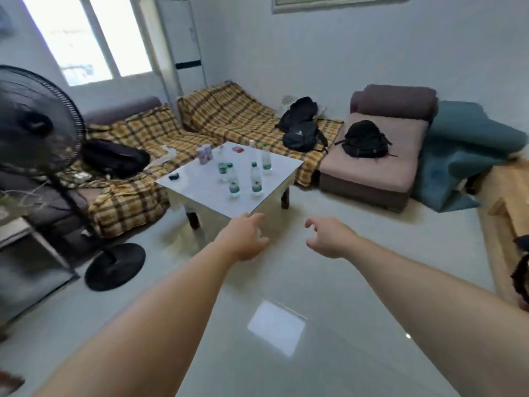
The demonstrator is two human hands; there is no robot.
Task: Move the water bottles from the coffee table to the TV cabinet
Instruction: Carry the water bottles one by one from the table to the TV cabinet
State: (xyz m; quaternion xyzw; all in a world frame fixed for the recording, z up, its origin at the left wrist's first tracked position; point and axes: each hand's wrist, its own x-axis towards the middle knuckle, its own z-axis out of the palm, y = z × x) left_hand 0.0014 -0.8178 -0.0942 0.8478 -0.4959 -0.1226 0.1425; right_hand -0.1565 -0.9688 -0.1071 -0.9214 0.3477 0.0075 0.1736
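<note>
Left hand (243,239): stretched forward, fingers loosely curled, holding nothing. Right hand (326,239): stretched forward beside it, fingers loosely curled with the thumb apart, holding nothing. The hands do not touch.

Floor (272,325): pale, glossy, reflective tile. Open room runs beneath both arms and out to the right of the right hand.

Coffee table (200,187): directly ahead of the left hand, with its near corner just above the left fingertips. Flat white glossy top, straight edges, dark legs.

Water bottles (256,179): at least four stand upright on the table top, ahead of both hands and apart from them. Slim clear plastic cylinders with green labels, with gaps between them.

Sofa (137,133): beyond the table, ahead and left of the left hand, under a checked yellow-brown cloth. A black backpack (300,124) lies on it.

Fan (34,118): far left of the left hand, with a black round grille and a flat disc base
</note>
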